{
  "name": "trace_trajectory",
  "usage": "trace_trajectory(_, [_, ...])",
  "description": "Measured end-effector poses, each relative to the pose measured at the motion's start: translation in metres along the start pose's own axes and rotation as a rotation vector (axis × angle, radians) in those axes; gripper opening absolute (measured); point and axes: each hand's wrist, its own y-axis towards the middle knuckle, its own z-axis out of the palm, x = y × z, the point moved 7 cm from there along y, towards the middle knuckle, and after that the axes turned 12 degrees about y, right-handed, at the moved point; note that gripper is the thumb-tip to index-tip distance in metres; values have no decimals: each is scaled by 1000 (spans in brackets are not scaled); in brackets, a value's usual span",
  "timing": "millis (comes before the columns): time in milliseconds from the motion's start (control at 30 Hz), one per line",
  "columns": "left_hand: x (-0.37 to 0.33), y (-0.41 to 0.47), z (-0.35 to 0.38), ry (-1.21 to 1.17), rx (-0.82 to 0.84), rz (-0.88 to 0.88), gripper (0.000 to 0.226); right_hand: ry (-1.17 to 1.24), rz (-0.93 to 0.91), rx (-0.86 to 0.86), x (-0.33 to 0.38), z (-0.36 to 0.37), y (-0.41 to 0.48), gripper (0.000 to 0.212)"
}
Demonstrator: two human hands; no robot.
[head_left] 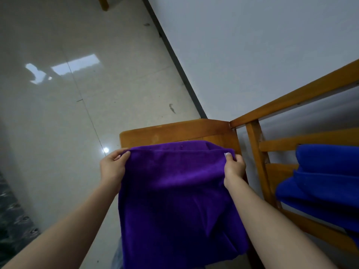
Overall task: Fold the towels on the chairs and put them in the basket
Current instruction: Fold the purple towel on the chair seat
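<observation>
Both hands, left hand (112, 166) and right hand (234, 166), pinch the purple towel (174, 200) at its top corners; its length hangs downward over the wooden chair (174, 131).

Plain indoor room, glossy tiled floor (58, 113), white wall (252, 55); wooden chairs (174, 131)

purple towel (174, 191) — plain | blue towel (326, 181) | wooden chair (174, 131) — orange-brown
</observation>
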Motion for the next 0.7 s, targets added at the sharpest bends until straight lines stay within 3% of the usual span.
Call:
trace_trajectory(167, [2, 12, 4, 227, -57, 23, 13, -256, -150, -6, 7, 3, 12, 20])
trace_trajectory(367, [-14, 13, 2, 537, -144, 198, 17, -352, -130, -29, 19, 12, 10, 45])
trace_trajectory(533, [-26, 2, 25, 718, -33, 403, 20, -426, -120, 54, 21, 18, 16, 18])
trace_trajectory(700, [-24, 5, 21, 727, -83, 350, 20, -342, -152, 73, 21, 14, 13, 21])
